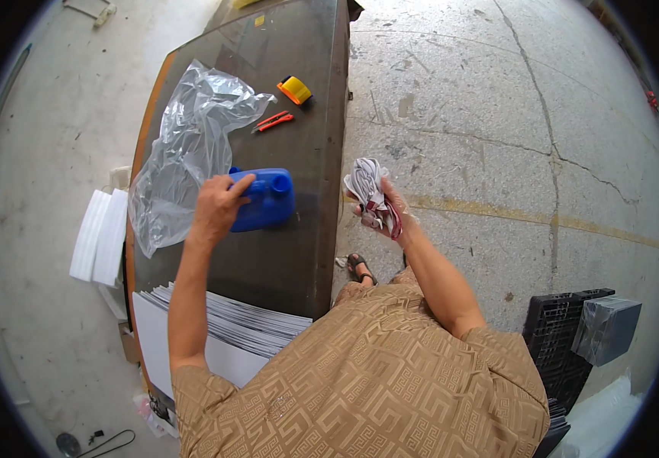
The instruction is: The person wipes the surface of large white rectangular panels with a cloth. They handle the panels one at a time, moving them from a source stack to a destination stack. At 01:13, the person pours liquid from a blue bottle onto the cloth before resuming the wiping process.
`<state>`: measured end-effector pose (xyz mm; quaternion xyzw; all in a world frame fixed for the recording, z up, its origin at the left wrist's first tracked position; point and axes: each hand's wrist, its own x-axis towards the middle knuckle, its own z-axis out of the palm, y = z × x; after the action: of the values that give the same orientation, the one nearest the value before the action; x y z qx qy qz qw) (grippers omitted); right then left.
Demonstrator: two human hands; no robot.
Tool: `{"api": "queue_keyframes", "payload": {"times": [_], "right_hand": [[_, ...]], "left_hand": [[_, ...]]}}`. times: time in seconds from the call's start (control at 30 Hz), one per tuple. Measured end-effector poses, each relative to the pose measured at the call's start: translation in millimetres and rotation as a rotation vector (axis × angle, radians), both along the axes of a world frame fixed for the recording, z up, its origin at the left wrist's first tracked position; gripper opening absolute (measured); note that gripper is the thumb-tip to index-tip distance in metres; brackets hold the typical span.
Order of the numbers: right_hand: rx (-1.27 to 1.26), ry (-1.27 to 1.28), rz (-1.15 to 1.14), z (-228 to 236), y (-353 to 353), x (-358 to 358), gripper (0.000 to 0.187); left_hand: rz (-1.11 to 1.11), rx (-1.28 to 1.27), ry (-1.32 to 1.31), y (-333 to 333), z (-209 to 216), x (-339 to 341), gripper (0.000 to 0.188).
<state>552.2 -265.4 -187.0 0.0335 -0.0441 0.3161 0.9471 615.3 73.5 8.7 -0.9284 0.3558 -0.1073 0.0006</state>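
Blue jug: my landmark (270,215); from my end it looks to rest on the dark surface (299,263), its round mouth facing up toward me. The view is too coarse for me to say whether that mouth is capped.
Left hand (221,202): on the left side of the jug, fingers curled over its handle area and pinching it.
Right hand (384,210): to the right of the jug, past the edge of the surface and over the floor (451,252); fingers folded around a white and dark-red bundle (366,179), perhaps cord or cloth.
Done so far: I judge that both grips are made, one on the jug and one on the bundle, which is clear of the surface.
Left to do: neither thing is released, and the bundle is well apart from the jug. I read this as midway through the handling.
Clear plastic bag (184,145): loose and crumpled, to the left of the jug and reaching beyond it; no hand is on it.
Red cutter (273,121): beyond the jug, lying untouched.
Yellow tape roll (295,89): farther beyond the jug than the cutter, also untouched.
White sheets (230,343): stacked on the near side of the jug, partly behind the left forearm.
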Motion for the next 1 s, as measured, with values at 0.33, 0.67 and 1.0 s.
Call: {"api": "queue_keyframes", "payload": {"times": [0.33,0.67,1.0], "right_hand": [[-0.382,0.175,-0.113,-33,16,1,0.048],[-0.375,0.197,-0.13,-61,10,6,0.048],[-0.441,0.154,-0.199,-60,-3,1,0.049]], "left_hand": [[-0.076,0.045,-0.012,-93,-18,-6,0.04],[-0.111,0.193,0.031,-152,-42,-1,0.04],[-0.112,0.288,0.057,-179,-61,3,0.032]]}}
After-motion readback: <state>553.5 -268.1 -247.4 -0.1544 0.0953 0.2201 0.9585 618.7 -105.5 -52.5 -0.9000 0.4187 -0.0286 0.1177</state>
